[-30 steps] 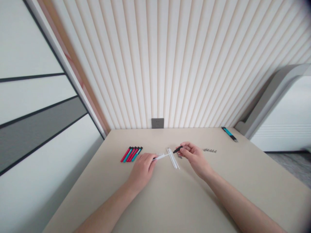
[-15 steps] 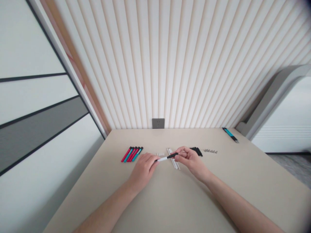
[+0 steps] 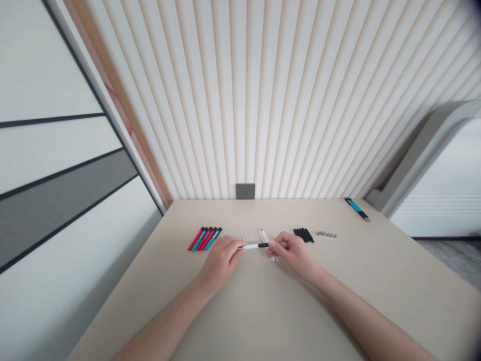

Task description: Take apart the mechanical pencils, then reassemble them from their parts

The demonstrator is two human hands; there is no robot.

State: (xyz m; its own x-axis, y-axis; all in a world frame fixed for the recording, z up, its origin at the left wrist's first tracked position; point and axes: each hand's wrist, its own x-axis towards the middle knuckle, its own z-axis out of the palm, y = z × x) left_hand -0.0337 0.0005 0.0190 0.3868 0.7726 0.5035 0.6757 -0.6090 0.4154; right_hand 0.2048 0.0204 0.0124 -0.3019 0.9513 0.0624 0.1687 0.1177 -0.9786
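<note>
A white and black pen piece (image 3: 252,246) is held level between my two hands above the table. My left hand (image 3: 222,258) pinches its left end, and my right hand (image 3: 291,252) has its fingers closed round the black end. White thin rods (image 3: 263,234) lie beneath and behind my right hand, partly hidden by it. Just behind the held piece sit several small white parts (image 3: 248,239). Several red and teal barrels with black ends (image 3: 205,238) lie left of my left hand. Right of my right hand are several black grips (image 3: 303,234) and small metallic tips (image 3: 326,234).
A teal and black pen (image 3: 357,209) lies near the table's back right corner. The beige table (image 3: 259,311) meets a ribbed wall with a grey socket (image 3: 245,191). A white and grey panelled surface (image 3: 75,240) stands at the left.
My right hand has turned and closed more around the black end. The held piece is now nearly level, and the black grips on the table are more exposed.
</note>
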